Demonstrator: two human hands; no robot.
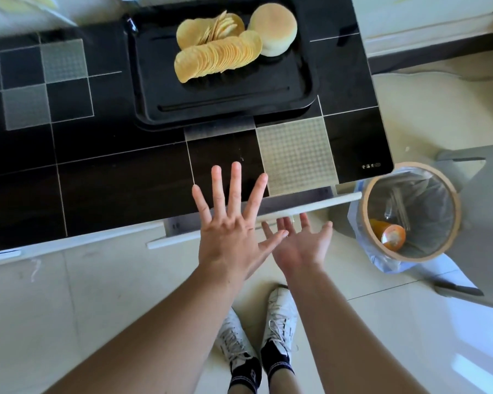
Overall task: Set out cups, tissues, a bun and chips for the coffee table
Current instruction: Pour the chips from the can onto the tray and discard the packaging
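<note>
From the head camera, both your hands are empty: the left hand (228,231) is spread flat, fingers splayed over the near edge of the bench (97,172), and the right hand (302,245) hangs beside it, palm up, its grip loose with nothing in it. The chips (217,54) lie fanned in two rows on the black tray (225,106) at the far side of the bench, with the bun (273,29) touching them on the right. No cups or tissues are in sight, so those look to be what remains. An orange tube (389,234) lies in the bin (410,211) on the floor. When you bring cups, set them on the bare tray area nearer you, well apart from the chips, so the rows stay unbroken.
</note>
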